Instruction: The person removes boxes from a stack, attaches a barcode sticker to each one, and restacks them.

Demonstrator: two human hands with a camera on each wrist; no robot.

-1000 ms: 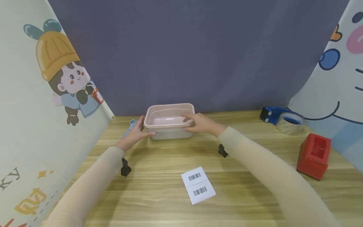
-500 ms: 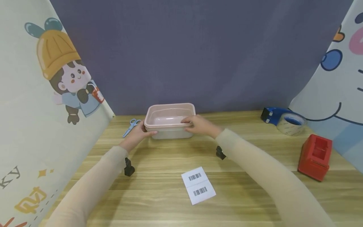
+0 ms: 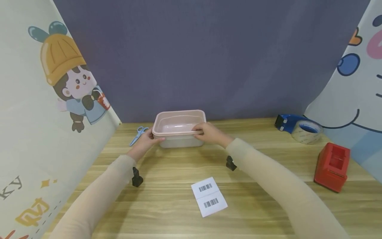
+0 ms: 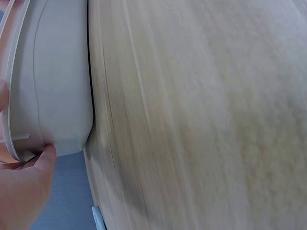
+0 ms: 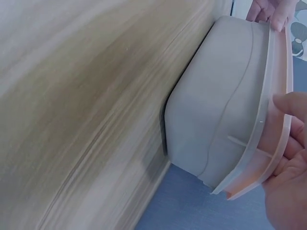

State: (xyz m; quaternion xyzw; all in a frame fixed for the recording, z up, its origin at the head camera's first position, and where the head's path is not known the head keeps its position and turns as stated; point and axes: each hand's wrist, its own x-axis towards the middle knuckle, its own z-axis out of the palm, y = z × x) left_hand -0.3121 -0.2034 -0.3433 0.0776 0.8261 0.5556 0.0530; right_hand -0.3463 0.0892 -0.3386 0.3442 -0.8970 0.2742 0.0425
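Observation:
A pink plastic box [image 3: 176, 122] sits nested in a whitish plastic box [image 3: 181, 142], which rests on the table near the back curtain. My left hand [image 3: 144, 142] grips the left corner, its thumb against the front of the whitish box; its other fingers are partly hidden behind the corner. On the right, my right hand [image 3: 212, 133] pinches the rim of the pink box, with the thumb outside and the fingers over the edge. From the right wrist view, the pink rim stands a little proud of the whitish rim, with the right thumb [image 5: 290, 103] on it.
Light blue scissors [image 3: 138, 135] lie left of the boxes. A white sheet with two barcodes [image 3: 209, 197] lies on the wooden table [image 3: 167, 212] in front. To the right are a blue tape dispenser with a clear roll [image 3: 305, 131] and a red tape dispenser [image 3: 332, 167].
The fingers of my right hand have closed from a spread pose onto the pink box's rim. My left hand has shifted slightly right, showing more of the scissors. The boxes have barely moved.

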